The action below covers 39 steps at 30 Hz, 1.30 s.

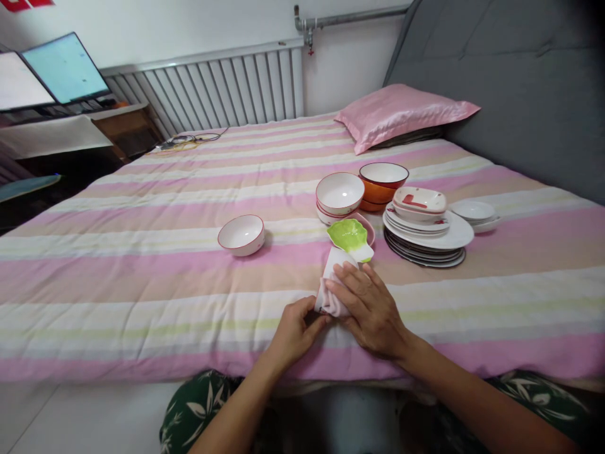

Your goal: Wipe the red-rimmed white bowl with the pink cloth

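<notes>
My left hand point(295, 331) pinches the lower edge of a white bowl point(336, 258) with a thin reddish rim, which stands tilted on its side at the near part of the bed. Against this bowl my right hand point(371, 309) presses a pale pink cloth point(333, 302), its fingers bent over the cloth. Much of the bowl is hidden behind hand and cloth. Just beyond lies a green leaf-shaped dish point(348, 234) with a white end, resting over a pink bowl point(367, 226). Off to the left, a white red-rimmed bowl point(241, 236) sits alone on the striped sheet.
Stacked white bowls point(340, 192) and orange bowls point(382, 186) stand behind the green dish. To their right are piled plates point(460, 234), a square dish point(420, 199) and small white dishes point(474, 210). A pink pillow point(401, 115) and cables point(193, 139) lie farther back.
</notes>
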Tool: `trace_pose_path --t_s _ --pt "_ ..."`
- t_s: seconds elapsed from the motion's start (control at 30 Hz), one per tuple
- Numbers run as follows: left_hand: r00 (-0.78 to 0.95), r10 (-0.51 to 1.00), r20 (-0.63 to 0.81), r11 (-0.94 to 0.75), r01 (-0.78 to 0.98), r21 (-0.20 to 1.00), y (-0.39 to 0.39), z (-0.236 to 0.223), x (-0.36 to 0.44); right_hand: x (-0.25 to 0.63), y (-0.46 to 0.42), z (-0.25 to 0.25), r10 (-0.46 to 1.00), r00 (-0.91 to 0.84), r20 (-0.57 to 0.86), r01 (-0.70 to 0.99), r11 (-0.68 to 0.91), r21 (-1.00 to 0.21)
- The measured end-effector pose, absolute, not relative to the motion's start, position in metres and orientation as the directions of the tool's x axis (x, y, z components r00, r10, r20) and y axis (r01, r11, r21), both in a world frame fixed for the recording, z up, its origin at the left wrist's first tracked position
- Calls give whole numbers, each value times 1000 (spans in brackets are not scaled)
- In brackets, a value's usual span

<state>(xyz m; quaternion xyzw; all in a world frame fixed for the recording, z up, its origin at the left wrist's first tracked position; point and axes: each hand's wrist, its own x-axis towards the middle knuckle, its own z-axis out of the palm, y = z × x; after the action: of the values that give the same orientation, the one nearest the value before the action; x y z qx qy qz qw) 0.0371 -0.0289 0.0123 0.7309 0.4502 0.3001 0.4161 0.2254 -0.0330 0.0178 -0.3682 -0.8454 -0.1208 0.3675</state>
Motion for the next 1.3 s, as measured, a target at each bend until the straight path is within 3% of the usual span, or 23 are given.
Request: trace_pose_path --t_s 0.2,0.43,0.6,0.8,0.97,1.13,1.3 --pt "477 875 82 -308 418 855 -32 17 38 232 -29 22 608 -354 711 695 679 -234" --pt "554 828 92 -389 448 805 -33 29 38 233 -32 22 630 -330 703 629 702 -334" --pt "575 810 118 -406 403 820 -35 30 37 230 -36 22 585 -374 720 616 737 -278" --pt "483 869 104 -211 174 962 -40 30 39 226 -40 23 521 -459 720 621 767 -159" --pt "503 858 103 -154 59 986 -41 30 35 223 -44 22 474 -490 731 606 788 -105" --pt "529 847 46 -121 108 987 -42 34 35 224 -45 23 498 -453 739 611 777 -149" --pt "591 806 -20 -90 155 984 -44 39 36 227 -43 31 583 -373 722 595 747 -296"
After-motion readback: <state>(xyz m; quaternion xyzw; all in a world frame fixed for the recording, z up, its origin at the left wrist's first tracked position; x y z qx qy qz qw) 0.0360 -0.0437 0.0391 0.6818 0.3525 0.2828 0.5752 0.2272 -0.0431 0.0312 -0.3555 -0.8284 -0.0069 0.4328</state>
